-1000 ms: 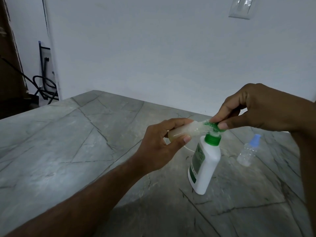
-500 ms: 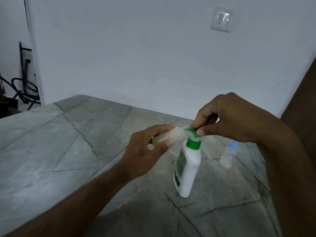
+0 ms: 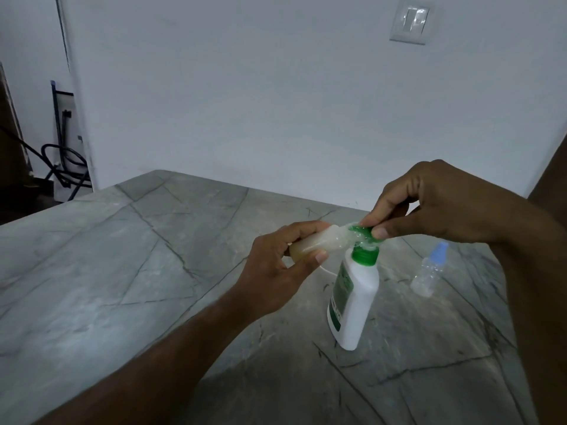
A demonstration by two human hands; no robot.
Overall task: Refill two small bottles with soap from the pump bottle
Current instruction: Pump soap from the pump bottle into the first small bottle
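A white pump bottle with a green label and green collar stands on the grey stone counter. My right hand pinches its green pump head between thumb and fingers. My left hand holds a small clear bottle tilted on its side, mouth against the pump nozzle, with yellowish soap inside. A second small clear bottle with a blue cap stands to the right, apart from both hands.
A white wall with a light switch rises behind the counter. Black cables and a dark frame sit beyond the counter's far left edge. A thin white rim shows just behind my left hand.
Both hands keep the same hold on the small bottle and the pump head. Only the camera view has shifted a little.
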